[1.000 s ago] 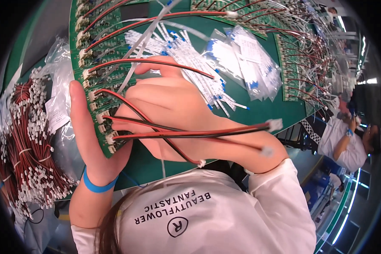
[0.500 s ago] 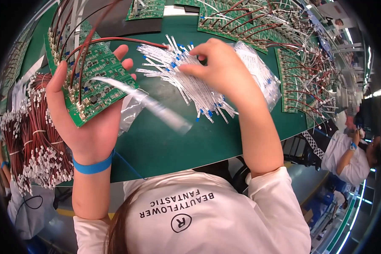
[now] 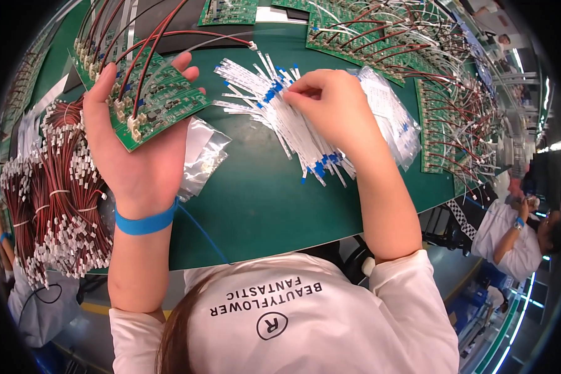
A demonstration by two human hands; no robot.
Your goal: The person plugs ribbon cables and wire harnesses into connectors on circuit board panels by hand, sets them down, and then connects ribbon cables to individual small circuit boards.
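Note:
In my left hand (image 3: pixel 137 163) rests a green circuit board (image 3: pixel 162 103), held between the thumb at its near-left edge and the fingers behind its right side. Red-and-black wires and pale flat strips rise from the white connectors along the board's left edge. One red-and-black wire arches right, ending in a white plug (image 3: pixel 253 45). My right hand (image 3: pixel 333 103) has its thumb and fingertips pinched together on the pile of white flat ribbon cables (image 3: pixel 299 134) with blue ends. Its fingertips are at the pile's upper part, on a cable there; how many they grip is hidden.
Clear plastic bags lie left (image 3: pixel 202 159) and right (image 3: pixel 389 118) of the pile. Bundled red-and-black wires (image 3: pixel 59 193) with white plugs fill the left side. Wired circuit boards (image 3: pixel 361 43) line the far right of the green table (image 3: pixel 262 218). A co-worker (image 3: pixel 517 234) sits at right.
My right thumb and fingers have closed from apart into a pinch on the cables. The board has shifted slightly right and tilted; the blurred strip that swung over its near side is gone from there.

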